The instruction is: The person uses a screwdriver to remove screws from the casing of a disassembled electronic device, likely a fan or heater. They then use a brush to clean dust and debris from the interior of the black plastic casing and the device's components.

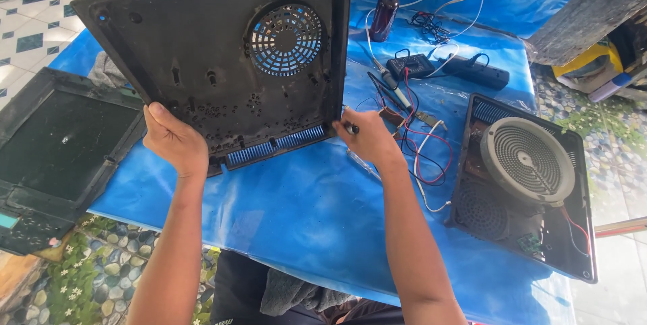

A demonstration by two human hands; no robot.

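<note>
Left of the black cover (222,62) lies a glass top panel (57,156), the left hand (176,141) and right hand (367,137) clamp their fingers on the cover's lower edge above the blue table (303,217), and an opened cooktop (526,190) sits to its right.

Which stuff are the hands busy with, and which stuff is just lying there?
In use:
left hand and right hand holding up the black bottom cover

Lying about:
opened cooker with coil
brown spray bottle
glass top panel
power strip
</note>
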